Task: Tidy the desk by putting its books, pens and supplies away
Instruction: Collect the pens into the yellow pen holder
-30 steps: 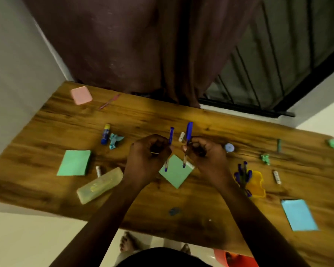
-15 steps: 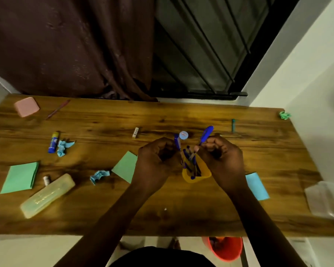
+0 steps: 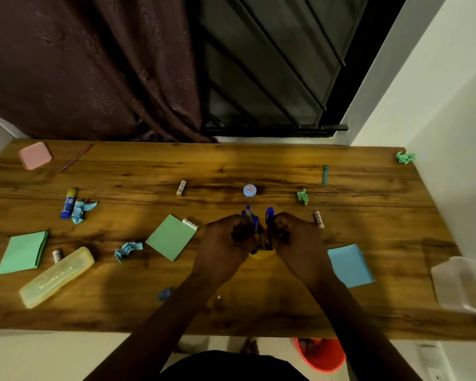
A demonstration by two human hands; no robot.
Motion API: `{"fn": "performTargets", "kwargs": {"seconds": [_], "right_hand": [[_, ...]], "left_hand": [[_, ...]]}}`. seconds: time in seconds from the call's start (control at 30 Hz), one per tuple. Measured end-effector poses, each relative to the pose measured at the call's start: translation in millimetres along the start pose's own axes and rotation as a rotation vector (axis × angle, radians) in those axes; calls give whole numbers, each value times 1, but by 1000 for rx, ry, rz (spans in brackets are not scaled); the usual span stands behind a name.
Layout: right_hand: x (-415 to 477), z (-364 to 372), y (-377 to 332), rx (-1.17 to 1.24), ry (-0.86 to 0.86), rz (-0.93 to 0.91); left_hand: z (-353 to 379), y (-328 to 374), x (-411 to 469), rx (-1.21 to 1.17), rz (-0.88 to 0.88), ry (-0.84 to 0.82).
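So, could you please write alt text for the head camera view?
Both hands, left hand and right hand, lower blue pens into a yellow pen holder on a wooden desk strewn with sticky notes, crumpled paper and a pencil case.

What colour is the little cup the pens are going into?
Yellow. The small yellow plastic pen cup peeks out between both hands in the head view.

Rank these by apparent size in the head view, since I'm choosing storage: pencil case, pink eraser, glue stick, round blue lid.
1. pencil case
2. pink eraser
3. glue stick
4. round blue lid

Wide-angle distortion makes the last two uncertain.
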State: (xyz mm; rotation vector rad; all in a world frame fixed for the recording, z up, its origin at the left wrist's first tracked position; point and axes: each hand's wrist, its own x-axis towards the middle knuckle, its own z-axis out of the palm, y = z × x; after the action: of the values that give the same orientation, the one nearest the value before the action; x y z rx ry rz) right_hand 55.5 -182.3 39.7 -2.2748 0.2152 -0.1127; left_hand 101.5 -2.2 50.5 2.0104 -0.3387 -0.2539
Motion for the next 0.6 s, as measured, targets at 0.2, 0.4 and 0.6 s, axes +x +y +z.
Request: {"fn": "performTargets", "kwargs": {"seconds": [0.2,0.4,0.6], "right_hand": [[6,3,1,-115,-108,-13],[5,-3,-4,-59,-42,-43],[8,-3,-34,89,74,-128]], "left_hand": [[5,-9,-1,67,-43,51],[-7,-13,-4,13,-59,94],[-35,-16,-10,62,-38,170]]}}
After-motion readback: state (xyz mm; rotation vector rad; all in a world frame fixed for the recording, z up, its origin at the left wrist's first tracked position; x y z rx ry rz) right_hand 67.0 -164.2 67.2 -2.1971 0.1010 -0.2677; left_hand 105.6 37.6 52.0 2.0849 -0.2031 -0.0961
